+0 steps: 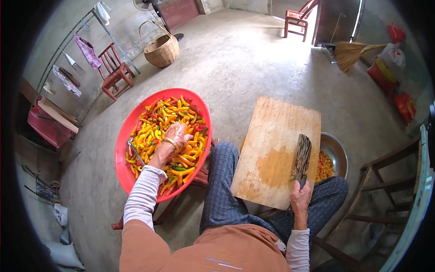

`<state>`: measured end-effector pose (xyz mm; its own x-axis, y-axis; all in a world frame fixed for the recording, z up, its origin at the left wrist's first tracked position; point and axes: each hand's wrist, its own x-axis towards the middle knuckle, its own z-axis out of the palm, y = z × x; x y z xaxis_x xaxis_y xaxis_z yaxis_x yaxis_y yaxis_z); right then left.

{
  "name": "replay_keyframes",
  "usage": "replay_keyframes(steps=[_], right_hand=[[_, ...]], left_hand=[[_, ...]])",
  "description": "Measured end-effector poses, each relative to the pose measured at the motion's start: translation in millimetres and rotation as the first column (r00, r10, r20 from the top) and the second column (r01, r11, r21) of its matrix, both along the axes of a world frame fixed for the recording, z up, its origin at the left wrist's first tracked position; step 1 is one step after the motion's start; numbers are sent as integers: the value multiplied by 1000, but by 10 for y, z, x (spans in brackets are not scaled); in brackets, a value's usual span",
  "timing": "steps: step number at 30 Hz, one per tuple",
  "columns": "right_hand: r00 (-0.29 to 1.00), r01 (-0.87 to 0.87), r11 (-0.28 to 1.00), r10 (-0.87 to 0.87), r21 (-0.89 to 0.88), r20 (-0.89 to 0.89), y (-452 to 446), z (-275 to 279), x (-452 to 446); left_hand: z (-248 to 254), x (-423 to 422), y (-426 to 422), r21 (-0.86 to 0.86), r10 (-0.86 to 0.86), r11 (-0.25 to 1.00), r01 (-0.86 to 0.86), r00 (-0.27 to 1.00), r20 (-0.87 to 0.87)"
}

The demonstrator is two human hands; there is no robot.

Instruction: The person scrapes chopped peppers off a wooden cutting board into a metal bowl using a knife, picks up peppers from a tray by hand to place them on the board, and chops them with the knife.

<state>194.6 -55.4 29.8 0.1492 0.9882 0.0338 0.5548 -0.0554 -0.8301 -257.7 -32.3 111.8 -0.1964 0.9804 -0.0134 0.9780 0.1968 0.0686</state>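
My left hand (177,135), with a bracelet at the wrist, reaches into a heap of yellow, orange and red chili peppers (156,119). Its fingers curl down around some of them, the fingertips hidden. A red plastic basket (123,170) holds the peppers, and a metal-handled tool (135,150) lies among them. In my right hand (300,199) is the handle of a cleaver (302,156), its dark blade marked with bits and resting over the board's right side. The wooden cutting board (267,131) lies across my lap, wet in the middle. Chopped peppers (324,167) fill part of a metal bowl (340,152), partly hidden by the board.
A stool (199,177) supports the basket. At my right stands a wooden chair (389,186). Further off are a wicker basket (161,51), a red chair (115,72), a clothes rack (108,34), a broom (351,54) and bags (385,72) along the wall.
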Motion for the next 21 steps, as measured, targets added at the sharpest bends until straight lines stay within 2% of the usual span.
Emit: replay_keyframes(steps=[2,6,7,10,11,13,15,18,19,20,21], right_hand=[[1000,3,1000,-3,5,28,3,-26,14],[1000,-21,996,21,-89,0,7,16,35],[1000,-17,996,17,-90,-3,8,-21,41],[1000,-15,996,13,-90,-15,4,-34,42],[1000,-15,996,13,-88,-18,5,-24,42],[1000,-18,995,16,-101,-22,6,0,45],[1000,-22,996,20,-83,-20,9,14,33],[1000,-14,999,14,-49,1,9,27,-2],[1000,-8,998,9,-67,17,14,59,-15],[999,2,996,1,-87,39,11,93,-21],[998,30,998,-27,-55,57,4,129,-57]], left_hand=[[22,-34,52,-118,41,992,-46,998,-52],[-63,-64,-39,-33,-94,995,90,984,-150],[8,-21,-39,-81,-61,995,52,992,-112],[-88,-150,-54,138,87,985,-103,989,122],[-166,-257,-62,262,26,962,-76,981,190],[-128,-376,-82,291,0,947,-133,910,415],[48,-344,-89,295,-73,943,-153,770,634],[510,23,-200,201,1,955,-218,681,732],[706,343,-256,231,-53,954,-193,648,760],[822,634,-295,257,-92,957,-137,696,712],[860,883,-296,358,-229,934,18,797,559]])
